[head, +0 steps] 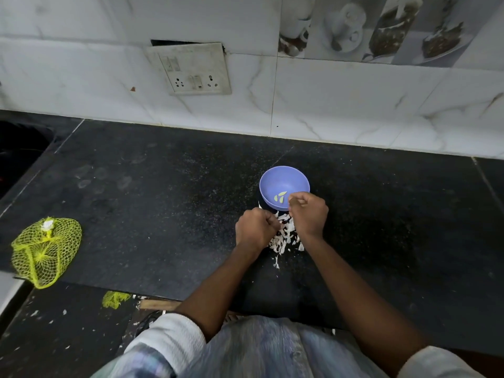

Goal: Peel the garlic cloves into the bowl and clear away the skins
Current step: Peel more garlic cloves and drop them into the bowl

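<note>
A purple bowl [283, 181] stands on the black counter [163, 186] with a few peeled pale cloves [280, 197] inside. Just in front of it lies a pile of white garlic skins [285, 236]. My left hand [255, 227] hovers at the pile's left edge with its fingers curled tight; what they hold is hidden. My right hand [309, 212] sits over the bowl's near rim, fingers curled inward as if pinching something small that I cannot make out.
A yellow mesh bag [45, 249] lies at the counter's left front edge. A scrap of yellow mesh [114, 298] and skin bits are on the dark floor below. A wall socket plate [191, 69] is on the tiled wall behind.
</note>
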